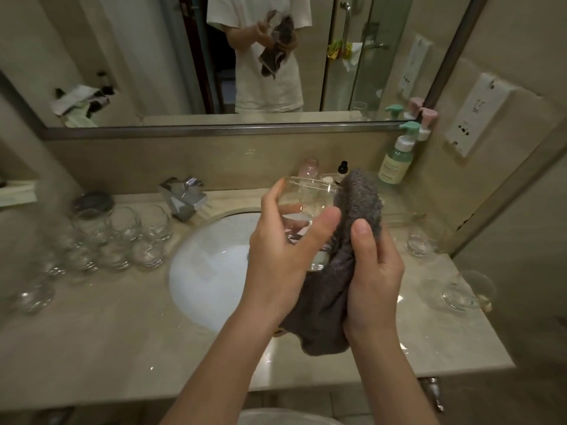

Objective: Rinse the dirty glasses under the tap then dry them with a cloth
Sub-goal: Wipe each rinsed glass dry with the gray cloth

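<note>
My left hand (285,246) grips a clear glass (303,204) above the white sink basin (208,271), thumb across its near side. My right hand (372,277) holds a grey cloth (359,204) pressed against the glass's right side; the cloth hangs down below both hands. The chrome tap (184,199) stands at the back left of the basin, with no water running. Several clear glasses (122,237) stand grouped on the counter left of the basin. Two more glasses (418,240) (460,294) stand on the counter to the right.
Pump bottles (397,157) and small toiletries (310,168) stand along the back wall under the mirror (153,56). A wall socket plate (475,115) is at the right. The beige counter's front edge (122,397) runs across the bottom of the view.
</note>
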